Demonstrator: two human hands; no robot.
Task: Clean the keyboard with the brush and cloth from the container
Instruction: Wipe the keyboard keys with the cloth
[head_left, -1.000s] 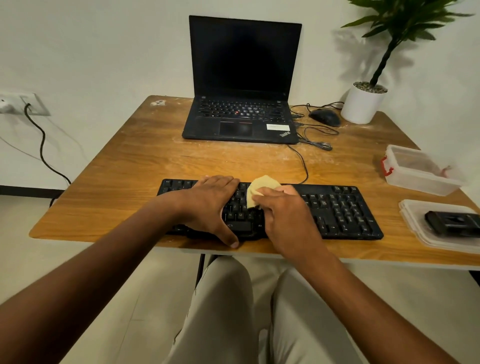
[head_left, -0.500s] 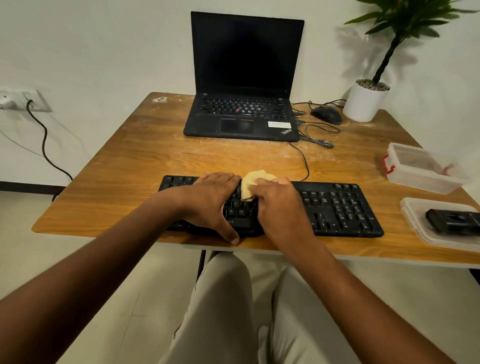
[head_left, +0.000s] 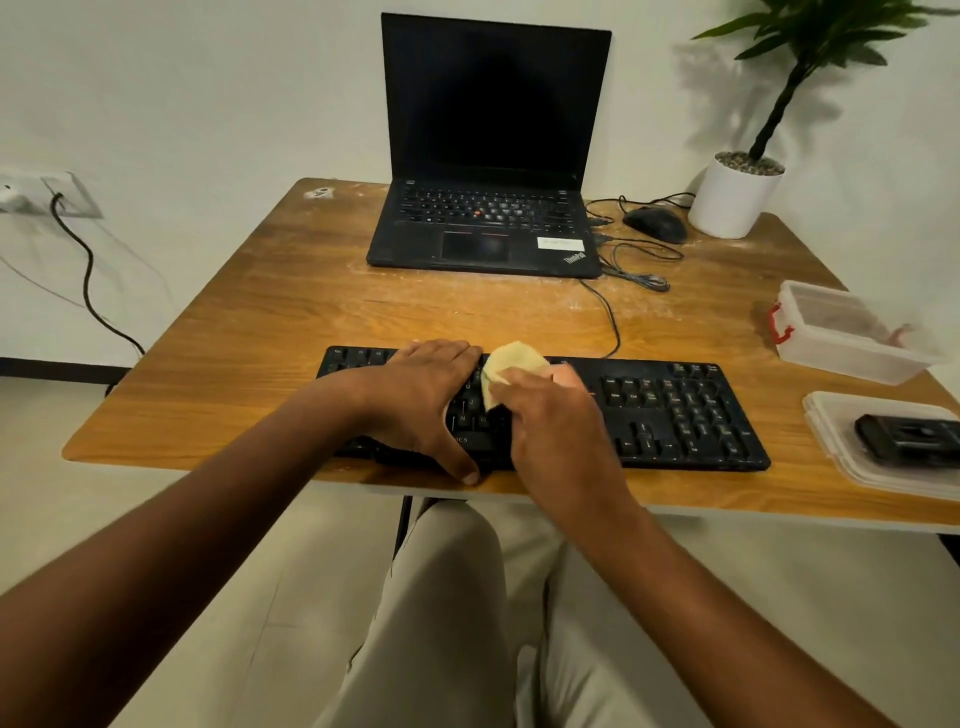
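Note:
A black keyboard (head_left: 675, 410) lies along the near edge of the wooden table. My left hand (head_left: 421, 400) rests flat on its left half, fingers straight, thumb down at the front edge. My right hand (head_left: 558, 426) holds a pale yellow cloth (head_left: 506, 366) and presses it on the keys at the middle of the keyboard, right beside my left fingers. A clear container (head_left: 852, 332) with a red clasp stands at the right. Its lid (head_left: 883, 467) lies nearer me with a black brush (head_left: 909, 434) on it.
An open black laptop (head_left: 488, 228) stands at the back of the table (head_left: 260, 338). A black mouse (head_left: 655, 223) with tangled cables and a white plant pot (head_left: 732, 200) are at the back right. My knees are under the table's front edge.
My right hand has slid the cloth a little leftward and toward the back of the keys. My left hand has stayed on the keyboard's left half.

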